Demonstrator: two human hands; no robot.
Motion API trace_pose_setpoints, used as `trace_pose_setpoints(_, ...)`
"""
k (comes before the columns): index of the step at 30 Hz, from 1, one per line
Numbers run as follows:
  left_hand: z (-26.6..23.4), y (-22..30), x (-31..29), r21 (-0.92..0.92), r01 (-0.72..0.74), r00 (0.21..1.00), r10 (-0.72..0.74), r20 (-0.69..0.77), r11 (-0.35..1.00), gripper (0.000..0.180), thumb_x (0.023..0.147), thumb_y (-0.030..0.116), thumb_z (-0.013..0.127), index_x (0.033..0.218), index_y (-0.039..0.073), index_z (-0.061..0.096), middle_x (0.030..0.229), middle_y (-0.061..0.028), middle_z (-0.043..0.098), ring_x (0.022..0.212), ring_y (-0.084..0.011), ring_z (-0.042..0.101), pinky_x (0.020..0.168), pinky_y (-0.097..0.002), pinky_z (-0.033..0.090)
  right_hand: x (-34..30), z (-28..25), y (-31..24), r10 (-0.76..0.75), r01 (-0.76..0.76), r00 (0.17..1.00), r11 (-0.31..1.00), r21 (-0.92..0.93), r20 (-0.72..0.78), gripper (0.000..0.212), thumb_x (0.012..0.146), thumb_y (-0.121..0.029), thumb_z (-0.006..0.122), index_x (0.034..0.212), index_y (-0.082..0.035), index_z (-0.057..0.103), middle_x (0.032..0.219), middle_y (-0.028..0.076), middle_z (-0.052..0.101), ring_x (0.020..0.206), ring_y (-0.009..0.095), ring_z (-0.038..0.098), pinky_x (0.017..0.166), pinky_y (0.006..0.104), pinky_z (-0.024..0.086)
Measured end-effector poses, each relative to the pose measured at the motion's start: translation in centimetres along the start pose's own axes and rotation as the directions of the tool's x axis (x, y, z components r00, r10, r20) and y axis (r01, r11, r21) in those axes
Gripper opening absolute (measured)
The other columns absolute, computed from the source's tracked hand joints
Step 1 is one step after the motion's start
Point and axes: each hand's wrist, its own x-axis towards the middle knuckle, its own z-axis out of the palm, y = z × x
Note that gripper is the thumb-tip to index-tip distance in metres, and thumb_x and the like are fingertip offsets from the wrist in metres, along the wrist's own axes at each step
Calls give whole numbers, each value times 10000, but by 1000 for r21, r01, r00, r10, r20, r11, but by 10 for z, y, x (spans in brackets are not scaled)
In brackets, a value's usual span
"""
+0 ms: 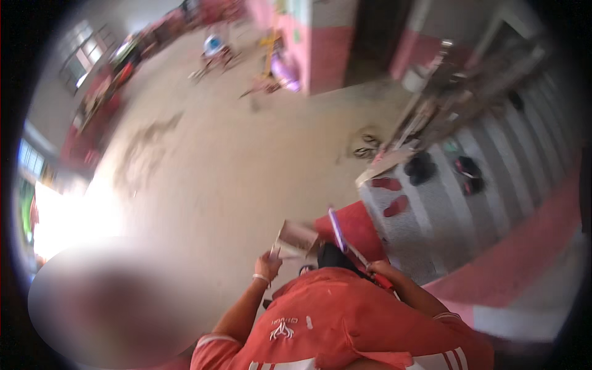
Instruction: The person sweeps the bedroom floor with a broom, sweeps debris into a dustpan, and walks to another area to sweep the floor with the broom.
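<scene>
My left hand (pixel 269 266), with a pale band at its wrist, is closed on the edge of a brownish box-like thing (pixel 298 237), whose exact kind is blurred. Lower right of it, my right hand (pixel 383 270) is wrapped round a long thin stick-like tool. The tool's far part is purple and white (pixel 337 229), and a red part (pixel 382 281) shows by my fingers. Motion blur hides its kind. Both hands are held close in front of my red shirt (pixel 333 308), apart from each other.
Red slippers (pixel 395 206) and dark shoes (pixel 419 168) lie on a grey striped surface (pixel 425 240) at the right. Dark sandals (pixel 367 145) rest on the floor (pixel 228 160). A pink and grey wall (pixel 327 58) stands ahead. A large blurred shape covers the lower left.
</scene>
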Motion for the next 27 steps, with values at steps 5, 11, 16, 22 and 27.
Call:
trace_pose_setpoints(5, -43, 12, 8, -426, 202, 925, -314, -213, 882, 310, 671, 125, 582, 957, 13, 548, 575, -28, 522, 394, -113, 463, 360, -256, 392, 79, -32, -101, -81, 89, 989, 994, -64, 123, 142, 696, -157, 521, 683, -17, 540, 547, 76, 527, 470, 165, 517, 449, 274, 408)
trace_pose_setpoints(11, -66, 20, 65, -399, 261, 854, -403, -329, 879, 186, 675, 100, 563, 851, 42, 551, 548, 0, 489, 381, -92, 429, 337, -243, 361, 208, -90, -212, -90, 45, 988, 942, 332, 122, 119, 725, -135, 490, 668, -30, 485, 524, 64, 491, 408, 169, 479, 390, 289, 411)
trace_pose_setpoints(16, -73, 1, 120, -337, 151, 878, -283, -386, 929, 285, 682, 101, 568, 956, 24, 551, 738, -49, 605, 681, -137, 570, 637, -263, 460, 333, -124, -268, 166, -159, 986, 940, 300, 3, 115, 761, -132, 449, 674, -57, 449, 498, 62, 453, 411, 198, 467, 400, 336, 417)
trace_pose_setpoints(22, -99, 21, 127, 129, 668, 702, -562, -438, 733, 418, 720, 375, 521, 1010, 75, 539, 917, -191, 579, 877, -362, 535, 774, -406, 436, 453, -72, -318, 303, -284, 948, 942, -177, 95, 69, 635, -82, 503, 589, -33, 489, 497, 96, 478, 394, 218, 473, 383, 327, 414)
trace_pose_setpoints(27, -96, 22, 130, 228, 755, 648, -647, -401, 615, 416, 715, 409, 514, 934, 61, 579, 911, -200, 576, 881, -360, 535, 774, -406, 437, 432, 31, -349, 122, -175, 806, 984, 37, 579, 123, 656, -144, 486, 567, -59, 489, 502, 83, 494, 432, 197, 499, 428, 310, 431)
